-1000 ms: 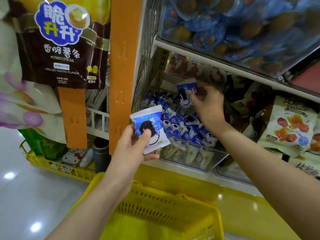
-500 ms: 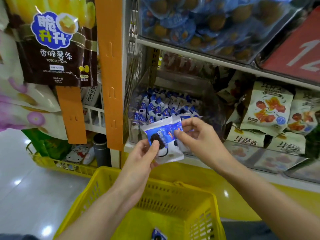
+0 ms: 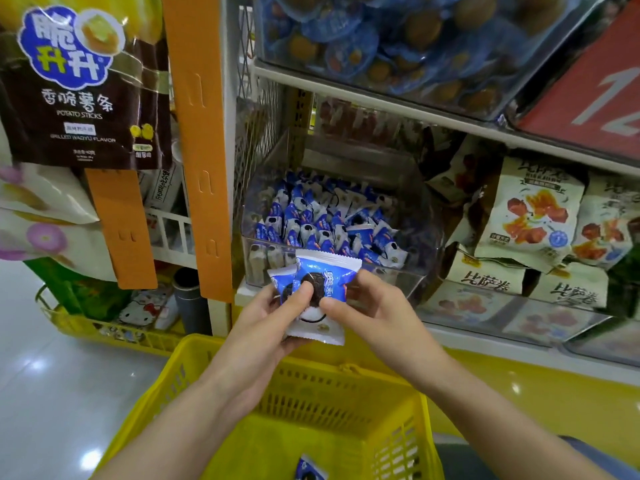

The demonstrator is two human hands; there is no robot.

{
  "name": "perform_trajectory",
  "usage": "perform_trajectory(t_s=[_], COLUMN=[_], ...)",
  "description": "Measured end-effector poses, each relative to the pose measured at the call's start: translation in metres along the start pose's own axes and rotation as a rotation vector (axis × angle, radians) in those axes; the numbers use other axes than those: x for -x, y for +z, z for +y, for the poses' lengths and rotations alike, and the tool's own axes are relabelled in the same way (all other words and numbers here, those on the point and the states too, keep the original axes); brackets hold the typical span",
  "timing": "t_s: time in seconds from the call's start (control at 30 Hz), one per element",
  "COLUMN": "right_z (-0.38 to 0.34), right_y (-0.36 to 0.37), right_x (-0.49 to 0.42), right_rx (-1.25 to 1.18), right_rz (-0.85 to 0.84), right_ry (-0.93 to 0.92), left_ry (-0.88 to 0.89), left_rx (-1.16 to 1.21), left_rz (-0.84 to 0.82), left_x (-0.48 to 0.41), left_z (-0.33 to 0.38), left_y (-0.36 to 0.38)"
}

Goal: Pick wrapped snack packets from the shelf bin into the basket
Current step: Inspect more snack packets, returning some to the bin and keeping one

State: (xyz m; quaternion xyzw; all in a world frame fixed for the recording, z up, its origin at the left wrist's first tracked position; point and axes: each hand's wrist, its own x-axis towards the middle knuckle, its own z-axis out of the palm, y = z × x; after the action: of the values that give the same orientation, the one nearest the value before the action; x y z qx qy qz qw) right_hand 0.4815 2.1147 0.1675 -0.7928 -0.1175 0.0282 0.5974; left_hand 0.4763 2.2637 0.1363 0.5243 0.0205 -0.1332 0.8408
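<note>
A clear shelf bin [image 3: 412,271] holds several blue-and-white cookie packets [image 3: 322,220]. In front of it, above the yellow basket [image 3: 346,382], my left hand [image 3: 266,323] and my right hand [image 3: 374,313] both grip two stacked cookie packets [image 3: 329,271]. My left thumb presses on the front packet, and my right fingers pinch its right side. One more packet [image 3: 309,471] lies on the basket floor near the bottom edge.
An orange upright post [image 3: 204,133] stands left of the bin. A brown potato-stick bag [image 3: 79,81] hangs at the upper left. Cream snack bags [image 3: 533,216] fill the bin to the right. Another yellow basket [image 3: 79,323] sits on the floor at left.
My right hand left the bin with a packet and brought it onto the one in my left hand. Both hands now hold the stack lower, over the basket.
</note>
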Motion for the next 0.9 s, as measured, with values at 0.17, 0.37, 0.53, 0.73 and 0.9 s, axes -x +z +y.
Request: perform_trajectory(t_s=[0.17, 0.37, 0.53, 0.73, 0.9], right_z=[-0.014, -0.011, 0.009, 0.022, 0.021], right_y=[-0.010, -0.039, -0.041, -0.035, -0.052], right_x=[-0.011, -0.110, -0.186, -0.206, -0.210], right_rx=[0.067, 0.211, 0.514, 0.711, 0.699], right_rz=[0.135, 0.465, 0.486, 0.332, 0.259], right_ry=[-0.181, -0.061, 0.138, 0.116, 0.133], left_ry=[0.051, 0.293, 0.294, 0.242, 0.232], left_rx=[-0.017, -0.309, -0.294, -0.249, -0.198], left_rz=[0.160, 0.340, 0.304, 0.266, 0.246], left_x=[-0.008, -0.010, -0.017, -0.024, -0.030], left_z=[0.014, 0.028, 0.034, 0.040, 0.043], left_y=[-0.008, -0.005, -0.007, -0.013, -0.015])
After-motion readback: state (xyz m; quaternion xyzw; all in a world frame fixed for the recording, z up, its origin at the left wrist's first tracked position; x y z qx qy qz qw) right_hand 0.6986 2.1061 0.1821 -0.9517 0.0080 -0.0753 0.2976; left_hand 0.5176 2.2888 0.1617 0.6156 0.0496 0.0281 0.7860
